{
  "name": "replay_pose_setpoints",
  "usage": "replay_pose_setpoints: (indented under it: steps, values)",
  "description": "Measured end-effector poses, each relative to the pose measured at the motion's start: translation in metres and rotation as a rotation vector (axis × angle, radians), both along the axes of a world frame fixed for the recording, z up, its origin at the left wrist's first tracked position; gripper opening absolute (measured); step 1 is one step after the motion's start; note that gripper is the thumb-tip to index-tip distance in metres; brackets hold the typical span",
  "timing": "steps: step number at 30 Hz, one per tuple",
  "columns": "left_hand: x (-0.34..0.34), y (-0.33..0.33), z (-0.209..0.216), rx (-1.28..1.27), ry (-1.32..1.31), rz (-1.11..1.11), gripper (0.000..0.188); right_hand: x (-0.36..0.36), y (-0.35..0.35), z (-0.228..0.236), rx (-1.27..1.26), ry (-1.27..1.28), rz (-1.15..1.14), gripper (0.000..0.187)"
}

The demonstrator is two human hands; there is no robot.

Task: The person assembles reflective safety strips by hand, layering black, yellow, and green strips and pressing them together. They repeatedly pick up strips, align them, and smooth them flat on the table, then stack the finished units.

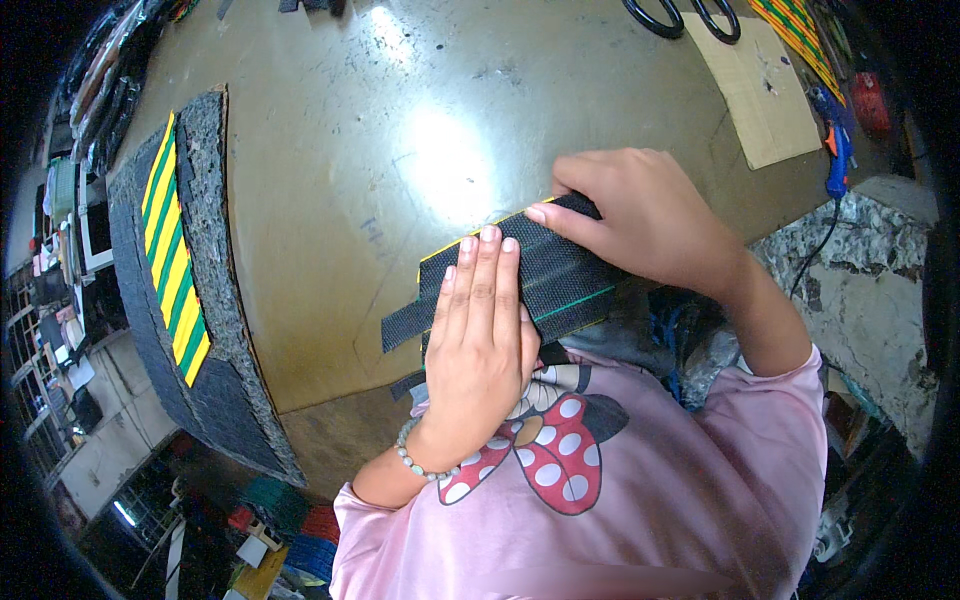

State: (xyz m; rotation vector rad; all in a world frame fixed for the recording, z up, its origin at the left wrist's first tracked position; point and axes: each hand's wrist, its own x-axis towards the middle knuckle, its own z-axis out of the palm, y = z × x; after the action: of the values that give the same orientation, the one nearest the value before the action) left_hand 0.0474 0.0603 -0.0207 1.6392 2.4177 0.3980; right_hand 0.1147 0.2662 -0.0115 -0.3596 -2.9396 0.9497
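The left hand [475,315] lies flat upon the black woven piece [565,265], fingers straight together, grasping nothing; the right hand [645,220] pinches its right end, thumb above. The piece is beneath both, at the surface's [330,200] near edge, its long axis slanting away rightward.

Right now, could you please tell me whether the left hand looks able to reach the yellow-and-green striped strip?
Probably yes, with a stretch: the left hand lies flat on the black woven piece, and nothing upright shows between it and the striped strip, which lies uncovered.
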Motion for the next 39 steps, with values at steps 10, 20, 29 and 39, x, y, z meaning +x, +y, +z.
replay_pose_setpoints:
  steps: [10,20,29,39]
  values:
    - [0.003,0.015,0.006,-0.052,0.237,-0.014,0.056,0.001,-0.009,0.005,0.155,0.018,-0.121,0.031]
    - [0.003,0.023,0.012,-0.099,0.270,-0.027,0.059,0.026,0.038,0.005,-0.146,-0.043,-0.222,0.033]
    - [0.004,0.029,0.018,-0.140,0.238,-0.016,0.064,0.028,0.037,0.004,-0.078,-0.052,-0.210,0.032]
    - [0.007,0.034,0.021,-0.203,0.278,-0.013,0.079,0.028,0.035,0.004,-0.038,-0.105,-0.220,0.036]
